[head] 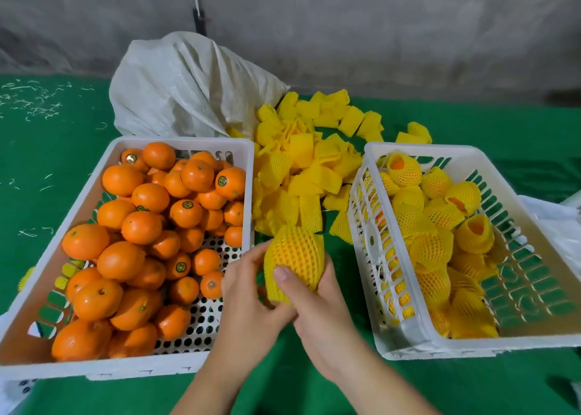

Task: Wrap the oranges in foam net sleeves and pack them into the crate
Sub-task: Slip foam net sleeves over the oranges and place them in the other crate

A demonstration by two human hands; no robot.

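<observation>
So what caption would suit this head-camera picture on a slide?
Both hands, left hand and right hand, hold an orange in a yellow foam net sleeve between two white plastic crates.

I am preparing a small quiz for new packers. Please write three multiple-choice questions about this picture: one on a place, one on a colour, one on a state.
1. Where do the loose foam sleeves lie?
A. Inside the left crate
B. On the green cloth between the two crates
C. On top of the white sack

2. What colour are the foam sleeves?
A. Yellow
B. White
C. Pink

3. What state is the orange in the hands?
A. Bare
B. Peeled
C. Covered by a sleeve

Answers:
1 B: the foam sleeves are heaped between the left crate and the right crate.
2 A: every sleeve is yellow.
3 C: the left hand and right hand hold the orange with net around it.
</observation>
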